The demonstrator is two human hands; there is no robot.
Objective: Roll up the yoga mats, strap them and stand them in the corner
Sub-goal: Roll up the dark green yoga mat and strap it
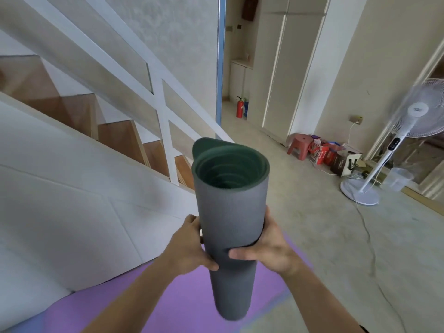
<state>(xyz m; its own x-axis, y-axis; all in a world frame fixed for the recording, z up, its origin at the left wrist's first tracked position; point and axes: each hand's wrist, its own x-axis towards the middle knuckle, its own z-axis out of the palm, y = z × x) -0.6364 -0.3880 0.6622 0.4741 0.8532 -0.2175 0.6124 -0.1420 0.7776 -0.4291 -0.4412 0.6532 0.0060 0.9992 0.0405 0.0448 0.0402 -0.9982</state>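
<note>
Climbing at far left, a staircase (pixel 72 111) of warm wooden treads, behind a white railing (pixel 158 92) of flat, smooth painted bars. Spread flat on the floor below, a purple mat (pixel 168 296), soft and matte. Gripping from the left side, the left hand (pixel 189 246), fingers curled round the rolled mat (pixel 230 212), thumb on the near face. Held near upright in the middle of the view, lower end over the purple mat: a loose cylinder of foam, finely pebbled grey outside, dark green inside, coils spiralling down from the open top end, one outer flap poking up at the back rim. Clasping from the other side, the right hand (pixel 269 248), thumb laid across the front, fingers wrapped behind. Farther right, by the wall, a red plastic stool (pixel 299 145) and printed bags (pixel 331 156), then a white pedestal fan (pixel 408 121) with round base and wire cage
</note>
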